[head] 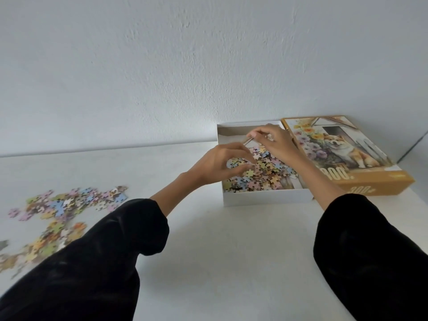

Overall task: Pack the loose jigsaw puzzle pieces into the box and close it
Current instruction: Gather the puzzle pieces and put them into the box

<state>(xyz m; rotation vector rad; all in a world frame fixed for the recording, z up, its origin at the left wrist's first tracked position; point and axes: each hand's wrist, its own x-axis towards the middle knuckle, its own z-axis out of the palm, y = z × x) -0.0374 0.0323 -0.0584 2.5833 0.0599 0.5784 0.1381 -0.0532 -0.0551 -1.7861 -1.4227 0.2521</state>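
The white box base (266, 198) stands at the back right of the table, with a heap of pastel puzzle pieces (268, 174) inside it. My left hand (220, 164) hovers over the box's left side, its fingers and thumb curled together at the top of the heap and seemingly pinching pieces. My right hand (274, 142) is further back over the box and pinches a thin beige bit at its fingertips. More loose puzzle pieces (62, 205) lie spread over the table at the left. The lid (347, 156), yellow with a corgi picture, lies face up right of the box.
The white table (220, 251) runs up to a white wall behind the box. My dark sleeves cover the lower corners of the view. The lid touches the box's right side.
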